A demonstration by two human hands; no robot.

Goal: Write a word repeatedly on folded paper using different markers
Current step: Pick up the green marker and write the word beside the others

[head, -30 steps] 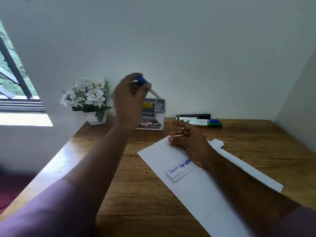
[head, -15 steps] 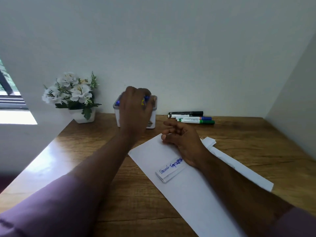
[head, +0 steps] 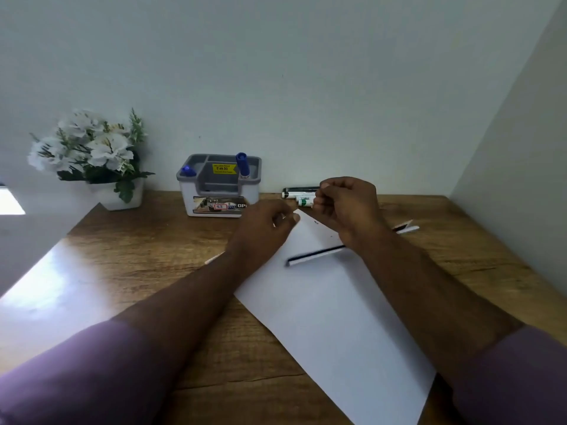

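The small folded paper (head: pixel 311 237) lies tilted on the big white sheet (head: pixel 331 317), blank side up, with a dark gap along its near edge. My left hand (head: pixel 264 228) pinches its far left corner. My right hand (head: pixel 345 204) hovers over its right part with the fingers curled in and nothing visible in them; the wrist hides that end of the paper. A black marker (head: pixel 299 189) and a green marker (head: pixel 305 202) lie by the wall, just behind my right hand. Two blue-capped markers (head: pixel 242 164) stand in the grey organizer (head: pixel 219 185).
A white pot of white flowers (head: pixel 92 154) stands at the back left of the wooden desk (head: pixel 147 259). Another folded strip of paper (head: pixel 406 227) lies to the right of my right wrist. Walls close off the desk at the back and right.
My left hand left the blue marker in the organizer and came down to the folded paper. The paper's written side no longer shows. My right hand lifted off it and curled.
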